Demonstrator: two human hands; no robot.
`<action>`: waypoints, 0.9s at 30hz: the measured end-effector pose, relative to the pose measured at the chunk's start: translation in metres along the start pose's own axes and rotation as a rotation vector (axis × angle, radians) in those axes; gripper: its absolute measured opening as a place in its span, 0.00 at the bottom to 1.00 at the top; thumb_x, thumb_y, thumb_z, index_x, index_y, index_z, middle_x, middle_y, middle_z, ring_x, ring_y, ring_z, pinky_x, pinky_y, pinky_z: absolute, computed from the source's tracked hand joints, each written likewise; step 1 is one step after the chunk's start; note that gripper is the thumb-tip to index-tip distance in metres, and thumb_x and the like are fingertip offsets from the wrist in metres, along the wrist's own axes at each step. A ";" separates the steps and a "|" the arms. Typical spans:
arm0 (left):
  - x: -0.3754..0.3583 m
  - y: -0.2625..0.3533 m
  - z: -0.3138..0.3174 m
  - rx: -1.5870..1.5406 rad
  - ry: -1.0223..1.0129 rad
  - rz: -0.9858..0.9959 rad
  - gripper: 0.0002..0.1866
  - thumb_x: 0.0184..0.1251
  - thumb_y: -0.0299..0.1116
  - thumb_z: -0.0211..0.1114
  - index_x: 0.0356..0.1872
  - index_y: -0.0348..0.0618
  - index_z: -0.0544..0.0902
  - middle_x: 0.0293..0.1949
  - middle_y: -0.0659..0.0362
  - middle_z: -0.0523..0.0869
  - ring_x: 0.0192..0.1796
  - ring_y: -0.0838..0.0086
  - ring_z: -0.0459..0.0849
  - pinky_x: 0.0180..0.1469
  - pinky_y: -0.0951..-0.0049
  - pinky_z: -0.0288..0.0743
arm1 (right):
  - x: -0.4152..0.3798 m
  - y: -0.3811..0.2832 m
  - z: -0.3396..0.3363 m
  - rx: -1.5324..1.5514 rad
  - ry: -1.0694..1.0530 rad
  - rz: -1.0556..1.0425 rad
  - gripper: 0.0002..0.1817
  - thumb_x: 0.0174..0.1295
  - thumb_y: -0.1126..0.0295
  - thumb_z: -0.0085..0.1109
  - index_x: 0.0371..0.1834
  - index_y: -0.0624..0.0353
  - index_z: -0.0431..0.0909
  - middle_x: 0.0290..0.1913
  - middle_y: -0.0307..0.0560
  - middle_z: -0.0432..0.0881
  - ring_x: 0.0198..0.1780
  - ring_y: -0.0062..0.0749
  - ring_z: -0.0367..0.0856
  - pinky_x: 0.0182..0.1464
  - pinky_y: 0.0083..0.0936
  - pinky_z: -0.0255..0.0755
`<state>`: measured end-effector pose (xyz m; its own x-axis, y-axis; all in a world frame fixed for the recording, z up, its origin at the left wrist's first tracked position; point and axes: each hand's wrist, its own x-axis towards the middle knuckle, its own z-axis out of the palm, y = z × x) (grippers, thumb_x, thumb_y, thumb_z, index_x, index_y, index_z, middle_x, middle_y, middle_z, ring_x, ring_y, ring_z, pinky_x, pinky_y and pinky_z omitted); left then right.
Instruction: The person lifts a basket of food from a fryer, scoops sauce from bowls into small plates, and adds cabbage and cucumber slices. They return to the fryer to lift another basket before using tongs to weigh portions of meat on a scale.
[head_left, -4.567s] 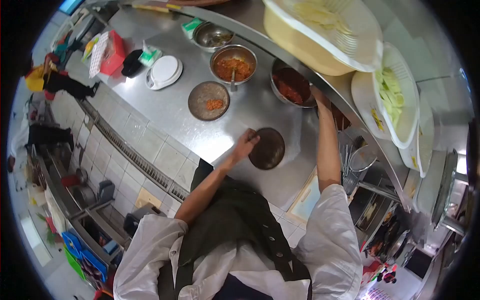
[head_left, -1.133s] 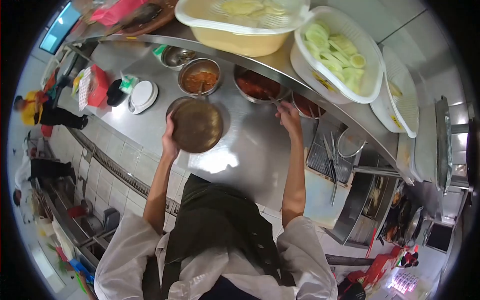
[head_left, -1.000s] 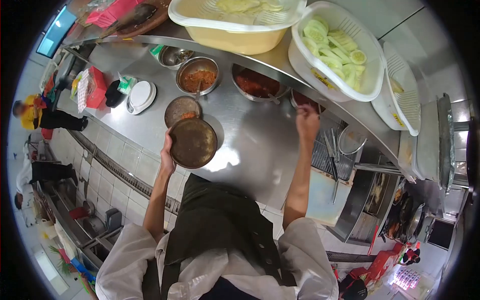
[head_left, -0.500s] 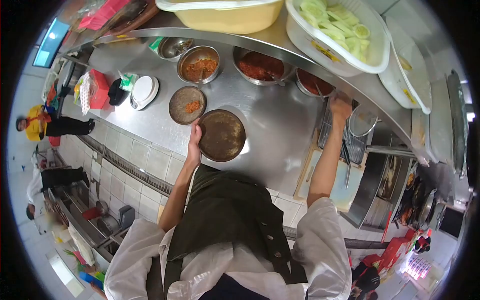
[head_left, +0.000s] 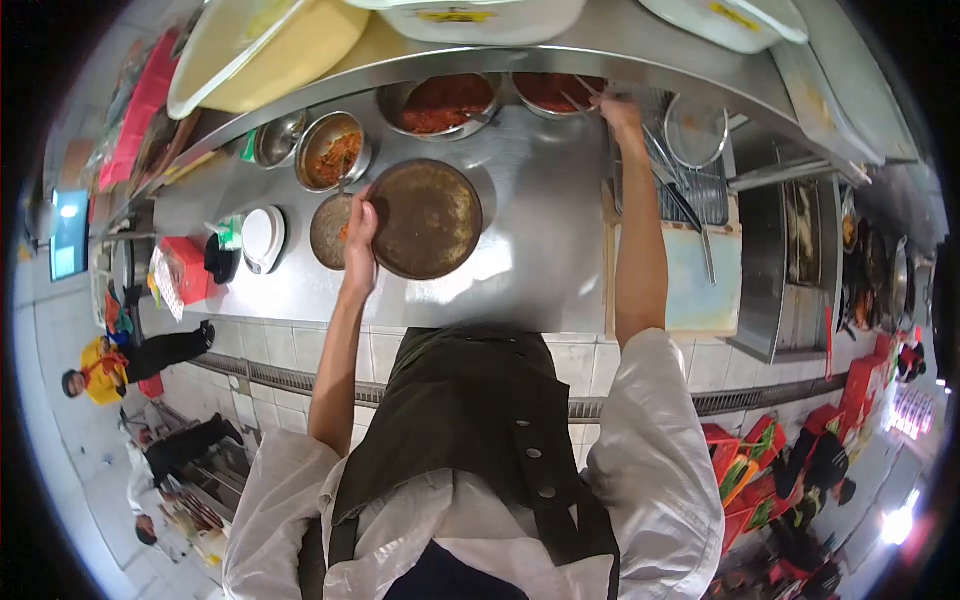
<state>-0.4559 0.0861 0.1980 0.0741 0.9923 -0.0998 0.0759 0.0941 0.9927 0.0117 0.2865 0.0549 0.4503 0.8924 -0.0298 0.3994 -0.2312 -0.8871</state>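
Observation:
My left hand (head_left: 361,245) grips the left rim of a dark, shallow stone mortar (head_left: 428,220), tilted to show its stained, bare inside. Behind the hand, a smaller stone mortar (head_left: 326,232) with a little orange-red sambal lies on the steel counter, partly covered. At the far right of the counter, my right hand (head_left: 622,112) is closed around what looks like a thin metal utensil (head_left: 588,84) over a bowl of red sauce (head_left: 548,92). Its lower end is hidden, and the fingers are slightly blurred. Another thin handle leans out of that bowl.
A large red-sauce bowl (head_left: 440,108) and a sambal bowl (head_left: 330,150) stand along the back. Overhead, a shelf (head_left: 560,60) carries plastic tubs. A wire rack (head_left: 708,190), sieve (head_left: 697,130) and cutting board (head_left: 680,275) lie right; a white scale (head_left: 263,238) sits left. Several people are around.
The left hand has raised the larger mortar toward the back of the counter. The right hand has shifted from beside the rack to the red-sauce bowl. The camera view has turned.

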 end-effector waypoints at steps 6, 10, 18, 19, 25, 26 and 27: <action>0.048 0.055 0.057 -0.039 0.045 0.021 0.36 0.78 0.53 0.51 0.77 0.42 0.55 0.72 0.50 0.64 0.75 0.65 0.60 0.75 0.64 0.53 | -0.040 -0.047 -0.028 0.147 0.013 0.184 0.17 0.53 0.62 0.65 0.42 0.61 0.88 0.36 0.52 0.84 0.40 0.38 0.79 0.44 0.34 0.71; 0.098 0.060 0.088 -0.110 0.019 0.057 0.33 0.78 0.50 0.54 0.73 0.42 0.58 0.69 0.52 0.67 0.69 0.66 0.69 0.66 0.64 0.69 | -0.034 -0.037 -0.024 -0.044 0.036 0.217 0.23 0.51 0.58 0.64 0.49 0.58 0.86 0.53 0.61 0.85 0.59 0.52 0.81 0.61 0.38 0.72; 0.158 0.061 0.124 -0.013 0.010 -0.111 0.24 0.78 0.46 0.53 0.69 0.52 0.62 0.57 0.54 0.79 0.49 0.68 0.85 0.34 0.69 0.85 | -0.051 -0.068 -0.041 -0.145 0.016 0.177 0.24 0.51 0.57 0.61 0.49 0.56 0.86 0.54 0.61 0.84 0.60 0.52 0.80 0.63 0.38 0.72; 0.163 0.064 0.130 0.054 0.019 -0.184 0.23 0.78 0.46 0.53 0.68 0.53 0.62 0.55 0.54 0.80 0.44 0.68 0.87 0.30 0.70 0.85 | -0.050 -0.067 -0.041 -0.141 0.008 0.189 0.23 0.51 0.58 0.61 0.49 0.54 0.86 0.54 0.59 0.84 0.60 0.52 0.80 0.63 0.38 0.72; 0.205 0.048 0.167 0.013 -0.008 -0.206 0.24 0.79 0.48 0.52 0.65 0.42 0.66 0.60 0.50 0.76 0.46 0.59 0.87 0.36 0.66 0.88 | -0.082 -0.090 -0.052 -0.124 0.061 0.042 0.19 0.53 0.59 0.62 0.50 0.42 0.87 0.54 0.48 0.86 0.57 0.49 0.82 0.61 0.39 0.74; 0.212 0.045 0.173 -0.030 -0.035 -0.223 0.24 0.79 0.48 0.51 0.65 0.41 0.66 0.60 0.49 0.76 0.47 0.58 0.86 0.40 0.62 0.88 | -0.085 -0.090 -0.053 -0.126 0.067 -0.025 0.19 0.54 0.59 0.62 0.50 0.40 0.87 0.55 0.46 0.86 0.57 0.48 0.83 0.60 0.39 0.75; 0.220 0.040 0.178 -0.072 -0.061 -0.241 0.24 0.79 0.47 0.51 0.65 0.41 0.66 0.60 0.49 0.76 0.49 0.56 0.86 0.43 0.59 0.88 | -0.088 -0.087 -0.052 -0.117 0.092 -0.115 0.19 0.55 0.59 0.63 0.51 0.40 0.87 0.54 0.46 0.86 0.57 0.48 0.82 0.61 0.41 0.73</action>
<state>-0.2592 0.2935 0.2032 0.1228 0.9339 -0.3358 0.0275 0.3351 0.9418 -0.0216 0.2078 0.1585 0.4651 0.8777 0.1157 0.5401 -0.1778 -0.8226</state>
